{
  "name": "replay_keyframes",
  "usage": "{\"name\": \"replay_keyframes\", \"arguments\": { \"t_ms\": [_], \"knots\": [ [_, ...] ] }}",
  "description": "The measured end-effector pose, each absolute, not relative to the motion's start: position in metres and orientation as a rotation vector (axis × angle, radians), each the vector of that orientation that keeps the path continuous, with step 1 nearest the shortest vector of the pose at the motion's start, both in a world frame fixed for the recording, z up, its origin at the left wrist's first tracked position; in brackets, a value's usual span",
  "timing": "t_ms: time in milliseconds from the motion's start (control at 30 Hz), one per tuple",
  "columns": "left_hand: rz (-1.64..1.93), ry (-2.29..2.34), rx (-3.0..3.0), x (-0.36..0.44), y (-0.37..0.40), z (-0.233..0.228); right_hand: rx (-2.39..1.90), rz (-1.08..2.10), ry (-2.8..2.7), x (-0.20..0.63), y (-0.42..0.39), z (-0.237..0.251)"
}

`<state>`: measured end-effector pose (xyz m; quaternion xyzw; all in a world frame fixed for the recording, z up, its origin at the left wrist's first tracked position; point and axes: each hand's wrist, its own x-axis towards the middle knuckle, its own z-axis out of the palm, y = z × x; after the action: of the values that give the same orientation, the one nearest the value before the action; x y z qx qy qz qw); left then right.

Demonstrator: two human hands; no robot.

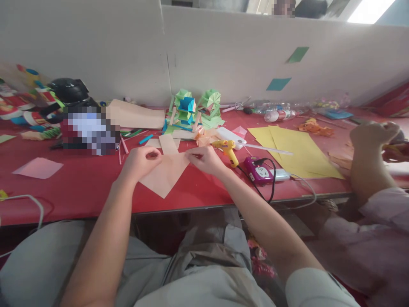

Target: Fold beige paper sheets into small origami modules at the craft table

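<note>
A sheet of peach-coloured paper (164,177) hangs between my two hands over the red table, one corner pointing down toward me. My left hand (142,163) is closed in a pinch at its left upper edge. On the opposite side, my right hand (204,159) pinches the right corner between thumb and fingers. Just behind the sheet lie smaller peach paper pieces (168,144). A yellow glue gun (228,150) rests to the right of my right hand, with a white phone-like object (230,137) behind it.
Green and blue folded-paper models (187,108) stand at the back. A purple power strip (260,170) with cables and yellow sheets (297,149) lie to the right. Another person's arm (367,157) reaches in at far right. Pink paper (38,167) lies left; plastic bottles (279,115) lie against the wall.
</note>
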<state>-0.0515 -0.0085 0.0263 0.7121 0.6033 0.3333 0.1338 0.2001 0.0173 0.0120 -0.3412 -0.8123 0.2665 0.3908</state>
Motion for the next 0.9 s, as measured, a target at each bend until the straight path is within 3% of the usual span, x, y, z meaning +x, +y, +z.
{"name": "replay_keyframes", "arguments": {
  "t_ms": [367, 500, 700, 900],
  "knots": [
    [0.969, 2.059, 2.012, -0.098, 0.002, 0.016, -1.004, 0.583, -1.928, 0.234, 0.020, 0.020],
    [1.261, 1.807, 2.223, -0.084, 0.004, 0.019, -0.934, 0.705, -1.937, 0.229, 0.020, 0.018],
    [1.009, 1.515, 2.485, -0.052, 0.006, 0.017, -0.830, 1.012, -1.868, 0.218, 0.018, 0.012],
    [0.852, 1.523, 2.560, -0.050, 0.005, 0.020, -1.005, 0.687, -2.078, 0.220, 0.026, 0.013]
  ]
}}
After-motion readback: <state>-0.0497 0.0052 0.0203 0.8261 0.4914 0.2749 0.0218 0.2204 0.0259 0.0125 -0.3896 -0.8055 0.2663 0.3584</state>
